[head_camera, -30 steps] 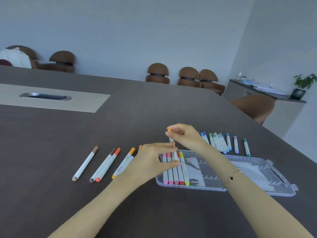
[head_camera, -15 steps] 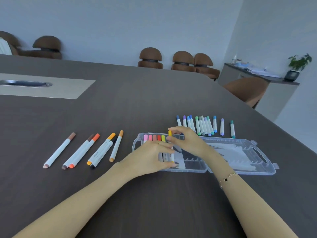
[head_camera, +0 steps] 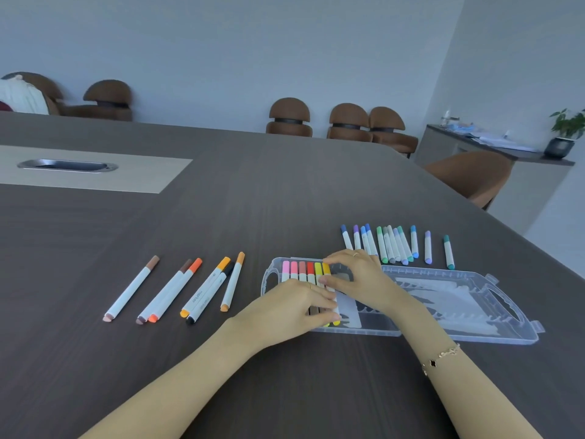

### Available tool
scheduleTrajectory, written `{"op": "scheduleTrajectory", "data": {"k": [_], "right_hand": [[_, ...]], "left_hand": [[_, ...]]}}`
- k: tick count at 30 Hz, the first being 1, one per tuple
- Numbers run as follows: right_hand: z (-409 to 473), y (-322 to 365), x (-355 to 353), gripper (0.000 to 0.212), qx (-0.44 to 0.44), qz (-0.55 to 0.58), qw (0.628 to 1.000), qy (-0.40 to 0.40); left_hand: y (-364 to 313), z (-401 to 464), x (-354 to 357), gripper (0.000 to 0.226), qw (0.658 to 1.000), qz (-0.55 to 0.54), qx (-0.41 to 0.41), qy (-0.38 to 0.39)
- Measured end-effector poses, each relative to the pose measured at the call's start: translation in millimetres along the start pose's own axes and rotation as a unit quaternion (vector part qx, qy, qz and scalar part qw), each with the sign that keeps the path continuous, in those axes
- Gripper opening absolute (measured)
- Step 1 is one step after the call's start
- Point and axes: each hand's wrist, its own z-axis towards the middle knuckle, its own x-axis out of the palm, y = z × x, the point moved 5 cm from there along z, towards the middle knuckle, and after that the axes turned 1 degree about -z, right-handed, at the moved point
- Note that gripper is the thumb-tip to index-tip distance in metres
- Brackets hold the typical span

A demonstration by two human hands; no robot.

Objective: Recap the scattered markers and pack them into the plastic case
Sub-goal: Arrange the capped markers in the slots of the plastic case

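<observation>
Both hands were down over the left half of the open plastic case, which lay flat on the dark worktop in front of the person. Six markers sat side by side in that half, their caps running pink, pink, dusty red, red, yellow and orange-yellow. The left hand rested across the lower barrels of this row, fingers loosely bent and pressing on them; I could not tell whether its grip closed round any one of them. The right hand came in from the other side, its fingertips on the orange-yellow marker at the row's right end, seemingly pinching it where it lay in the tray. A bracelet hung on the right wrist.

To the left of the case, six warm-coloured markers lay loose on the worktop, capped in browns, oranges and black. Beyond the case, near its far edge, a cluster of blue, purple and green markers lay roughly parallel, with a teal marker a little apart at the right.
</observation>
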Motion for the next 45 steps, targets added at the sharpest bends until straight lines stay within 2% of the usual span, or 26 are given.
{"op": "scheduleTrajectory", "data": {"k": [13,17,19,22,25,28,31,34,38,41,45], "right_hand": [[1.4,7.2,-3.0,0.048,0.016,-0.039,0.998,0.051],[9.9,26.0,-4.9,0.037,0.008,0.002,0.999,0.048],[18.4,44.9,-1.2,0.032,-0.008,0.022,0.999,0.042],[35.6,81.4,12.7,0.030,-0.031,0.030,0.997,0.061],[53.5,114.4,32.6,0.030,-0.048,0.044,0.994,0.086],[67.9,137.0,52.8,0.033,-0.061,0.002,0.991,0.115],[77.5,151.0,66.1,0.035,-0.060,-0.030,0.991,0.113],[82.7,157.4,73.3,0.035,-0.055,-0.046,0.993,0.099],[85.1,159.1,77.3,0.033,-0.039,-0.048,0.993,0.101],[87.3,156.9,77.8,0.030,-0.014,0.011,0.996,0.090],[86.2,145.8,55.3,0.025,0.055,0.200,0.978,-0.010]], "left_hand": [[17.9,-14.6,-13.8,0.034,0.999,-0.010,0.003,0.035],[58.1,-64.6,-78.5,0.028,0.991,-0.016,-0.071,-0.112],[84.0,-96.7,-104.4,0.029,0.981,-0.028,-0.135,-0.138],[112.4,-125.4,-116.2,0.038,0.969,-0.049,-0.225,-0.091],[117.4,-127.7,-113.5,0.045,0.964,-0.056,-0.253,-0.051],[118.7,-129.8,-109.6,0.050,0.964,-0.078,-0.254,-0.012],[120.9,-133.7,-107.6,0.048,0.961,-0.113,-0.253,-0.016],[123.0,-128.3,-101.6,0.046,0.973,-0.059,-0.224,-0.011],[125.2,-125.8,-101.0,0.042,0.976,-0.041,-0.214,-0.017],[121.0,-125.7,-103.6,0.044,0.974,-0.042,-0.219,-0.036],[110.5,-118.6,-104.2,0.041,0.973,-0.061,-0.205,-0.087]]}}
